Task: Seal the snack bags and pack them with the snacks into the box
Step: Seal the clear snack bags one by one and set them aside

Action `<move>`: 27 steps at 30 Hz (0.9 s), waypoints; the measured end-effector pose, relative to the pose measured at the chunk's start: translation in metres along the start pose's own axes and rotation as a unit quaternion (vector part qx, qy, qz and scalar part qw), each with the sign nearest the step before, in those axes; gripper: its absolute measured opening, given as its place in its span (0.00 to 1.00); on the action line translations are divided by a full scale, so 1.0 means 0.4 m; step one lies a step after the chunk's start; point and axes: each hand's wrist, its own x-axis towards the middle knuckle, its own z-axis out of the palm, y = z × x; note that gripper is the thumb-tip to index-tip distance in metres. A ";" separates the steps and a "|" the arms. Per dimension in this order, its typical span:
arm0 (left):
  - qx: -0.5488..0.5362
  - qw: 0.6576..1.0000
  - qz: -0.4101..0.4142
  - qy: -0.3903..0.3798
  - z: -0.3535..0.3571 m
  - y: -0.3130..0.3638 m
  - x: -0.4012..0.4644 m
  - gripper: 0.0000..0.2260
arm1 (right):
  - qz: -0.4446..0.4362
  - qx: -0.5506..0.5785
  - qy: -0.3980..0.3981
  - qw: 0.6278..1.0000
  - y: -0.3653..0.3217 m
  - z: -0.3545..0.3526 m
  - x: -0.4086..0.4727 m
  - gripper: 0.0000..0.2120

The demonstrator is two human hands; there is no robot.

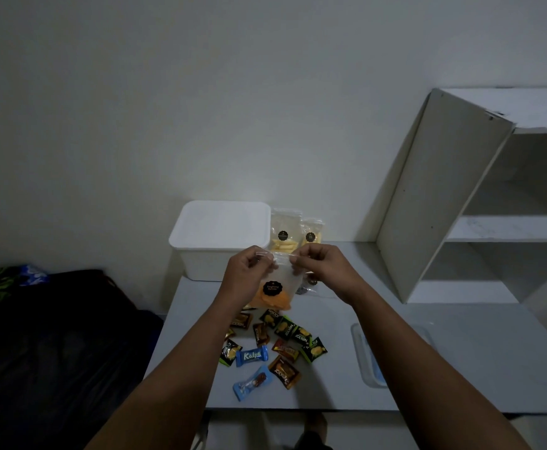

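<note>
Two forearms are reaching forward over the counter [427, 352]. The left hand [247, 271] and right hand [320, 266] are each pinching the top strip of a clear snack bag [277, 289] with orange chips, holding it upright above the wrapped snacks [275, 344] that are lying scattered on the counter. The white box [220, 238] is standing behind, lid on, with two more snack bags [294, 233] leaning just beside its right wall. A white shelf unit [460, 196] is standing at right.

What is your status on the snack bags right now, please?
Left hand and right hand pinch chip bag top, held above table. White box open, behind. Nothing in the way.
</note>
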 end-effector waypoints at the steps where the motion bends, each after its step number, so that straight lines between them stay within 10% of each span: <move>1: -0.004 1.000 0.001 0.005 -0.002 0.002 0.000 0.06 | -0.002 0.007 0.002 1.000 0.001 -0.004 -0.001 0.06; 27: 0.002 1.000 -0.006 0.024 0.001 -0.011 -0.006 0.08 | -0.018 0.036 0.051 0.998 0.022 0.005 0.001 0.08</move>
